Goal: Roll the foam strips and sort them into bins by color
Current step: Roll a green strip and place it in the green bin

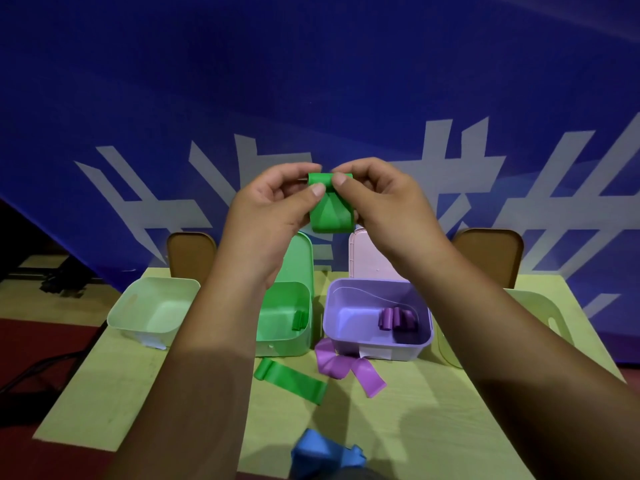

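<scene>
Green strip [330,218] between the fingers [317,190]

— Where is the bench [104,393] open?
— Front left. In the centre lie a green strip [291,379], a purple strip [346,367] and blue strips [325,452].
— The bins?
— The green bin [284,346] and purple bin [408,351] are open-topped, with upright lids [299,258] behind.

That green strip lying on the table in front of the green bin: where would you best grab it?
Pinch the loose green strip at its curled left end, coming from above. That end curls up off the table, so fingers can close round it; the rest lies flat with little to catch. The left hand and right hand are busy pinching the held green strip.
</scene>
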Tool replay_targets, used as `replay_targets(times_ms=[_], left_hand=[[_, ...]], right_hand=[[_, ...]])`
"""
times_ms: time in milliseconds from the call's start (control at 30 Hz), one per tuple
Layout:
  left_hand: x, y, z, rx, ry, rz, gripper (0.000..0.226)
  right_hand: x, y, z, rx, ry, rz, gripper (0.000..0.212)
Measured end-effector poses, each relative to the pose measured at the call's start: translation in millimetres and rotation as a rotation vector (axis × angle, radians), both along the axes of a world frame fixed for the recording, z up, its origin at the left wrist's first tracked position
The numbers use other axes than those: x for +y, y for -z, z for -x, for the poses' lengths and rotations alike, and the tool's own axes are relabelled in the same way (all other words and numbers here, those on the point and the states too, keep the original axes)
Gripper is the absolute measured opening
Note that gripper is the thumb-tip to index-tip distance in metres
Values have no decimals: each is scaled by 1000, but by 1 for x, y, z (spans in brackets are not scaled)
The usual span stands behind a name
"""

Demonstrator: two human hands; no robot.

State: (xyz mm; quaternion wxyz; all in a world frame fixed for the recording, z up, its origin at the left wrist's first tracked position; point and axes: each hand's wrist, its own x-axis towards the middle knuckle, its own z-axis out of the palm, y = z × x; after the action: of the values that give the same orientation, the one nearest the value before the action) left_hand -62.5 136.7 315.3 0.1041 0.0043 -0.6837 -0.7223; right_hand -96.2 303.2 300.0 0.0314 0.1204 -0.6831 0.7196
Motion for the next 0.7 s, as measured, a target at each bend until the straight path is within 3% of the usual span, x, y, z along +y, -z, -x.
replay_targets(times_ms=[333,567,700], left_hand=[[2,2,1,-88,-3,-80,17],[-5,3,1,-51,-6,-4,28],[-5,3,1,-90,-8,-59,29]], right_hand=[[-3,2,-2,19,-22,9,19],[-6,3,2,-85,-1,40,13],[-8,2,1,-75,-15,58,9]])
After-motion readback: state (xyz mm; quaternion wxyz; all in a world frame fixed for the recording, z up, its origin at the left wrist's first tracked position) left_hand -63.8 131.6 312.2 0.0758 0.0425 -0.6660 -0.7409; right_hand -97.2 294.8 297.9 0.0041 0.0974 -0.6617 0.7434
